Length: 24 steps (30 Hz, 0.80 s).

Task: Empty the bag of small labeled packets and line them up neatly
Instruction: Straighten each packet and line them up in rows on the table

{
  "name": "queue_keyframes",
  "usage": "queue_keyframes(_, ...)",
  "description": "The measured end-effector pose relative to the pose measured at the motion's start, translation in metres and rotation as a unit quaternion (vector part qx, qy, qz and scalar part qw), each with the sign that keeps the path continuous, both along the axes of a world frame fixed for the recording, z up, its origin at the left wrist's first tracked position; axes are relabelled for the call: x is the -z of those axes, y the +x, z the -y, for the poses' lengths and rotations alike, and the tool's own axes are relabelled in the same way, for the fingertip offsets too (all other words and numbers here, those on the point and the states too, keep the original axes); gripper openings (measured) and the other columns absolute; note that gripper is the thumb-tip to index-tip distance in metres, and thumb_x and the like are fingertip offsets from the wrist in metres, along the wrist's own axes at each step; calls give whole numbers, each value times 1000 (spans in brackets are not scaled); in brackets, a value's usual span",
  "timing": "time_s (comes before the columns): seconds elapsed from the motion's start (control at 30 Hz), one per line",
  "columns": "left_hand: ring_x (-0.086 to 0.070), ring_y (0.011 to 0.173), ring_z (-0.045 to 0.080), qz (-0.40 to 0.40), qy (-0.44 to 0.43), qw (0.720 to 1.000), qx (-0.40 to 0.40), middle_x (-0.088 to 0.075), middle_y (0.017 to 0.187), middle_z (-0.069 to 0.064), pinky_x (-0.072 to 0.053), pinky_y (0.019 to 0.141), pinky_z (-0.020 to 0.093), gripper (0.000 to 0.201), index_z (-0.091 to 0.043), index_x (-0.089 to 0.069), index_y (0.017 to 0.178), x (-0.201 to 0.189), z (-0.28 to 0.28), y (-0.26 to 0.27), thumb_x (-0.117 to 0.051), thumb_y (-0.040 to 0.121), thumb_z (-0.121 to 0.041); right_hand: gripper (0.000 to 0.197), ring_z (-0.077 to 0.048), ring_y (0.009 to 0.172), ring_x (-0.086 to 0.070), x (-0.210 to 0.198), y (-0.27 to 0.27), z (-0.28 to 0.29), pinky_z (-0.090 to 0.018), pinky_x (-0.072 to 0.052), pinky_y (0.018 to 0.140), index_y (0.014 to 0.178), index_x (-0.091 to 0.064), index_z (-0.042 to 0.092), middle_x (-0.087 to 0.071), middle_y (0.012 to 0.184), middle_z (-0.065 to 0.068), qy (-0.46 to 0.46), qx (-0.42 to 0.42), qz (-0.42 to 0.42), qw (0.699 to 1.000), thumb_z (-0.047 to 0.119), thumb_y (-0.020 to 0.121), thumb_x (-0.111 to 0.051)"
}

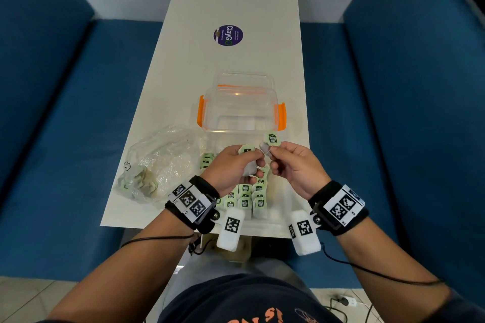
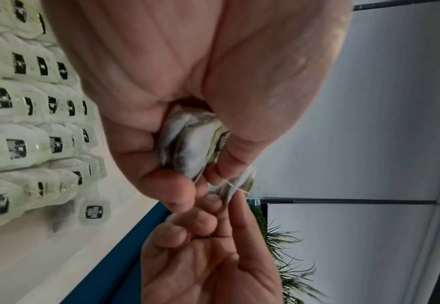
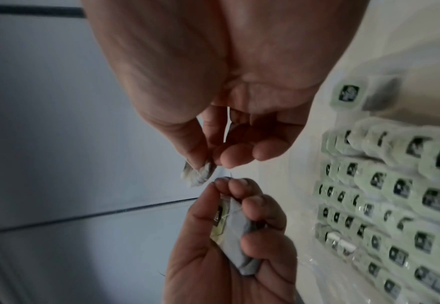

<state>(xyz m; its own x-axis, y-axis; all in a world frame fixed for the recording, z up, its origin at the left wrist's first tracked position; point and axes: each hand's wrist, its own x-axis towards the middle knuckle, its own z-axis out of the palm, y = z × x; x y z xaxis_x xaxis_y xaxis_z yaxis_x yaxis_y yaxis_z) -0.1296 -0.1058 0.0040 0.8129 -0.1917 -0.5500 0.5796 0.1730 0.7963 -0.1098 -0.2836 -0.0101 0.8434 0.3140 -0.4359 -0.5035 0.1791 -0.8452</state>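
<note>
Currently both hands are raised above the near end of the long white table (image 1: 236,8), between the clear plastic box with orange latches (image 1: 240,110) and the rows of pale green labeled packets (image 1: 245,198) laid out by the near edge. The left hand (image 1: 231,168) curls its fingers around 1 grey-white packet (image 2: 187,144), whose long axis runs along the palm. The right hand (image 1: 294,168) pinches a second small packet (image 3: 196,173) between thumb and forefinger, its green tag (image 1: 273,138) sticking up and away from the person; a thin white string (image 2: 235,186) runs between the 2 hands. In the wrist views the laid-out packets overlap in several rows with their labels facing up. A crumpled clear plastic bag (image 1: 157,165) lies at the table's left edge, with a few packets inside. Bare tabletop stretches beyond the box, around a round purple sticker (image 1: 227,35), and blue seats (image 1: 65,113) flank the table.
</note>
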Motion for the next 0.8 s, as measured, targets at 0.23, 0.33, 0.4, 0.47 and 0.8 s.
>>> queue_keyframes(0.23, -61, 73, 15, 71, 66, 995, 16, -68, 94, 3, -47, 60, 27, 30, -14, -68, 121, 7, -7, -1, -70, 91, -7, 21, -14, 60, -55, 2, 1, 5, -28, -48, 66, 79, -70, 7, -58, 67, -8, -151, -32, 87, 984, 15, 98, -67)
queue_keyframes(0.33, -61, 69, 13, 120, 110, 987, 13, -69, 82, -2, -49, 60, 27, 19, -14, -71, 112, 4, -5, 0, -73, 94, -18, 14, -16, 66, -60, -2, 1, 6, -31, -51, 69, 88, -72, 4, -64, 76, -11, -161, -56, 111, 979, 14, 98, -67)
queue_keyframes(0.4, -61, 68, 12, 134, 128, 983, 7, -70, 79, -4, -50, 61, 28, 16, -14, -72, 107, 3, -3, 1, -74, 94, -21, 11, -18, 73, -62, -5, 3, 6, -31, -51, 70, 105, -73, 7, -67, 87, -12, -156, -53, 123, 979, 14, 98, -67)
queue_keyframes(0.47, -61, 68, 13, 140, 133, 981, 10, -70, 78, -2, -50, 60, 29, 14, -14, -74, 103, 4, -2, 2, -76, 92, -22, 14, -18, 74, -61, -7, 6, 7, -33, -52, 70, 108, -73, 10, -68, 89, -14, -174, -39, 143, 973, 17, 98, -67)
queue_keyframes(0.8, -63, 72, 17, 102, 127, 986, 31, -69, 81, 3, -51, 62, 29, 14, -11, -72, 102, 23, 3, 4, -76, 90, -17, 6, -24, 76, -65, -11, 24, 22, -36, -57, 79, 99, -75, 23, -72, 92, -8, -288, -64, 232, 927, 22, 95, -72)
